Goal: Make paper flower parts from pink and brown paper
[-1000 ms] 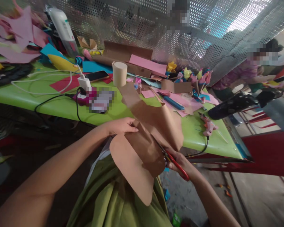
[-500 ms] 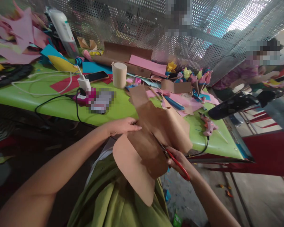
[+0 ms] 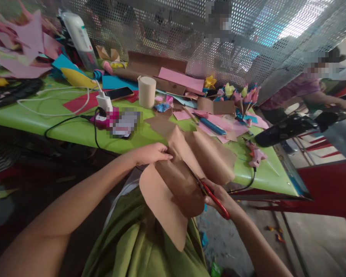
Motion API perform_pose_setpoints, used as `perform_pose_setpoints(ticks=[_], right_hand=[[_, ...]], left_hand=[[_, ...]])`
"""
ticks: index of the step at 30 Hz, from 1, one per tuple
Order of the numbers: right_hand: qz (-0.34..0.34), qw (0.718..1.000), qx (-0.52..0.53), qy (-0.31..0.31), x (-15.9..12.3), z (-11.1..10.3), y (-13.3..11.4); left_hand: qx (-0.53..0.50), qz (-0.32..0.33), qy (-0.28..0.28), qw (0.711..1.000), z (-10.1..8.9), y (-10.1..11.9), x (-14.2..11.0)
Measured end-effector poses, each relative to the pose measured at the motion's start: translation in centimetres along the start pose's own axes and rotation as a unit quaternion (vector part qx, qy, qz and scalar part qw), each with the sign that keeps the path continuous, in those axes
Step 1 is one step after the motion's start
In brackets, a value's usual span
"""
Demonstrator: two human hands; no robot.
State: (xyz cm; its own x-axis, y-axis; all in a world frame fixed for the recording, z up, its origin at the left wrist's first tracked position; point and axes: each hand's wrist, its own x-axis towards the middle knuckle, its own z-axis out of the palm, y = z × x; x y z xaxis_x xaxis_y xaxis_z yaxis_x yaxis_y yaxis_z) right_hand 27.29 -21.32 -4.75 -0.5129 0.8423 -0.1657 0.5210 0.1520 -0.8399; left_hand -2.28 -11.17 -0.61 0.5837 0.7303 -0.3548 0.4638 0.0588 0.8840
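Brown card [image 3: 164, 204], folded and with rounded corners, hangs over my lap at the table's front edge. My left hand [image 3: 155, 153] pinches its upper left side between thumb and fingers. My right hand [image 3: 218, 195] is closed round red-handled scissors [image 3: 217, 202]. Their blades point up and left and lie along a cut in the card, looking nearly closed. Beyond the blades, another part of the card [image 3: 210, 154] bends up and rests on the green table.
The green table [image 3: 75, 129] holds a pink glue gun [image 3: 256, 154], a cream cylinder [image 3: 147, 92], a phone [image 3: 119, 93], a blue cutter [image 3: 212, 126], paper scraps and a magenta power block [image 3: 108, 119] with cables. A dark bottle [image 3: 282, 130] lies right; a person [image 3: 294, 90] is beyond.
The far part of the card has dropped and folded over toward the table as the scissors' blades closed along the cut. My hands have stayed almost in place.
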Motion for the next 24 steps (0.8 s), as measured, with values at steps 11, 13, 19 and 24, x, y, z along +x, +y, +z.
perform_pose_setpoints(ticks=[11, 13, 19, 24], right_hand=[[0.003, 1.0, -0.012, 0.019, 1.0, 0.0, -0.6], [0.011, 1.0, 0.0, 0.028, 1.3, 0.0, -0.4], [0.036, 0.996, 0.061, 0.049, 1.6, 0.3, 0.0], [0.077, 0.986, 0.139, 0.051, 1.4, 0.7, 0.3]], left_hand=[[-0.065, 0.023, -0.025, 0.997, 0.9, -0.3, 0.5], [-0.079, 0.024, -0.032, 0.996, 0.8, -0.3, 0.5], [-0.119, 0.029, -0.027, 0.992, 0.3, -0.1, 0.0], [-0.176, 0.039, -0.038, 0.983, 0.4, -0.5, -1.0]])
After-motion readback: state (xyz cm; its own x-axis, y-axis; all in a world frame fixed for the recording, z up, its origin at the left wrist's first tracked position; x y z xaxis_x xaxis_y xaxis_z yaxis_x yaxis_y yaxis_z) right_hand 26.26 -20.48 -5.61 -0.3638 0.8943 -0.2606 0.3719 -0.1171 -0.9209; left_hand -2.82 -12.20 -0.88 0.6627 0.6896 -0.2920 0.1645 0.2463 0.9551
